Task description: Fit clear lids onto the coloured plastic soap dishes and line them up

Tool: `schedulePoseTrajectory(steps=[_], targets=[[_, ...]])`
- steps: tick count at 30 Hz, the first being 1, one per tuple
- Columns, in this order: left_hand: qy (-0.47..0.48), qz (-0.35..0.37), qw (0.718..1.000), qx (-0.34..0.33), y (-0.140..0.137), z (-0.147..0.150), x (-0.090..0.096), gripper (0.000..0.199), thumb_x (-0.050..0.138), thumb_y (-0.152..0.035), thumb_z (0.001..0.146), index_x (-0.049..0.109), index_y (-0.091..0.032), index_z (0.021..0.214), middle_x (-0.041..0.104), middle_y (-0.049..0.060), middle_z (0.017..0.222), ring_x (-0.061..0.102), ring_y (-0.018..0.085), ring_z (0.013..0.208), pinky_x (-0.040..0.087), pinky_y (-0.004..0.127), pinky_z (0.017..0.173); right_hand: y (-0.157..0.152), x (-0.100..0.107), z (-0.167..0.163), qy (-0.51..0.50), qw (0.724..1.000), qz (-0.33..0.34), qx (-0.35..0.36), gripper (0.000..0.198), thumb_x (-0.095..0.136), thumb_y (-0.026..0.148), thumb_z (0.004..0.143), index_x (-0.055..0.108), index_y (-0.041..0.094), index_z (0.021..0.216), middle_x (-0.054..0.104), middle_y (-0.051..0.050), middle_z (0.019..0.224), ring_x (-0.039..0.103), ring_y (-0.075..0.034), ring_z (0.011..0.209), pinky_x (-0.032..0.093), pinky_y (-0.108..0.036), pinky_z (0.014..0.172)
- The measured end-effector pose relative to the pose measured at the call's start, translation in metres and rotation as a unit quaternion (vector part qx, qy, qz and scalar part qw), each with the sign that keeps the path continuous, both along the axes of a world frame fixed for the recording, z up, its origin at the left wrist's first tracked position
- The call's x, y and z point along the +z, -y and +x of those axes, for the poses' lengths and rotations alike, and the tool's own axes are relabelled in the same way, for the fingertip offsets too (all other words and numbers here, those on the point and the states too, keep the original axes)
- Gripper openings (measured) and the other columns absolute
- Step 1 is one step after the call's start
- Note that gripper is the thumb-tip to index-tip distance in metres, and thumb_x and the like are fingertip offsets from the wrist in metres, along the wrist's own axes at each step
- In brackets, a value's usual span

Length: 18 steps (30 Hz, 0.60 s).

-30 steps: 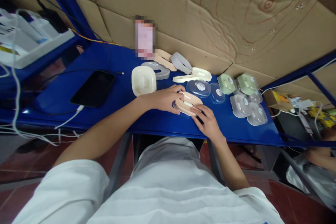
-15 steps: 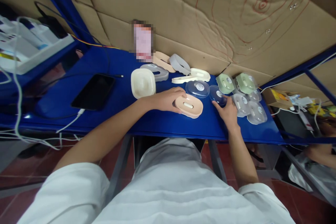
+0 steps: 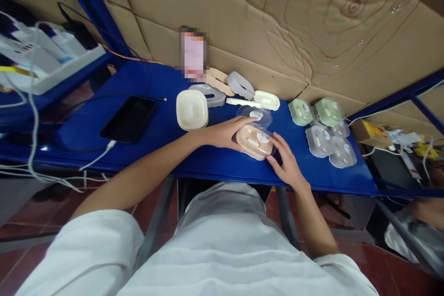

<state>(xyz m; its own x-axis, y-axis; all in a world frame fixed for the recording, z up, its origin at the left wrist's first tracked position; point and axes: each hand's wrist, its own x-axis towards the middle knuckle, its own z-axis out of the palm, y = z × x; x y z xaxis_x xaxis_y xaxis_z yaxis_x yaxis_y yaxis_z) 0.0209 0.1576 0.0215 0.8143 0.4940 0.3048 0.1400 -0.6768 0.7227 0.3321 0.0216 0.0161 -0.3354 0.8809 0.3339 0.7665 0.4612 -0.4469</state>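
Note:
A peach oval soap-dish-like box stands near the middle of the blue table's front part. Over its top sits a clear plastic lid with a round white sticker. My left hand grips the box from the left side, its fingers partly hidden. On the right, my right hand pinches the lid's edge between thumb and fingers. Whether the lid is fully seated I cannot tell. A second clear lid lies just behind the box, close to my left fingertips.
Green lidded boxes and grey lidded boxes are grouped at the right. A cream tray and a grey ring piece lie behind my left arm. A black phone with a white cable is farther left.
My right hand has brought a clear lid from the right of the box leftward onto it. My left hand stays at the peach box.

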Motion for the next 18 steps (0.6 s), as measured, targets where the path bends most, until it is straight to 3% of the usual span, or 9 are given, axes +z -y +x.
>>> schedulePoseTrajectory(steps=[5,10,14,18], targets=[[0.008,0.021,1.0,-0.019,-0.003,0.003,-0.002,0.089,0.09,-0.042,0.085,0.05,-0.025,0.162,0.056,0.017,0.161,0.052,0.035,0.152,0.041,0.052,0.128,-0.001,-0.006,-0.009,0.059,0.997,0.03,0.051,0.072,0.062,0.039,0.109,0.031,0.039,0.174,0.019,-0.006,0.184,0.03,-0.034,0.168,0.038,-0.06,0.133],[-0.005,0.038,0.999,-0.016,0.0,0.001,0.0,0.082,0.085,-0.047,0.09,0.052,-0.026,0.162,0.059,0.016,0.158,0.057,0.032,0.147,0.046,0.045,0.124,0.001,-0.01,-0.014,0.088,0.99,0.1,0.05,0.084,0.072,0.035,0.104,0.026,0.042,0.175,0.028,-0.007,0.182,0.038,-0.035,0.164,0.045,-0.06,0.13],[-0.074,0.051,0.996,-0.014,0.003,-0.002,0.0,0.083,0.078,-0.046,0.098,0.04,-0.028,0.17,0.038,0.014,0.178,0.042,0.034,0.162,0.037,0.044,0.13,0.001,-0.008,-0.017,0.1,0.986,0.126,0.042,0.087,0.073,0.035,0.103,0.026,0.043,0.175,0.034,-0.007,0.18,0.044,-0.036,0.161,0.049,-0.059,0.127],[-0.114,0.054,0.992,-0.016,0.005,-0.005,0.0,0.087,0.073,-0.041,0.103,0.027,-0.03,0.175,0.017,0.013,0.185,0.038,0.034,0.165,0.037,0.04,0.13,0.003,-0.008,-0.019,0.087,0.989,0.118,0.036,0.085,0.072,0.034,0.103,0.027,0.045,0.174,0.032,-0.006,0.18,0.043,-0.037,0.161,0.047,-0.061,0.128]])
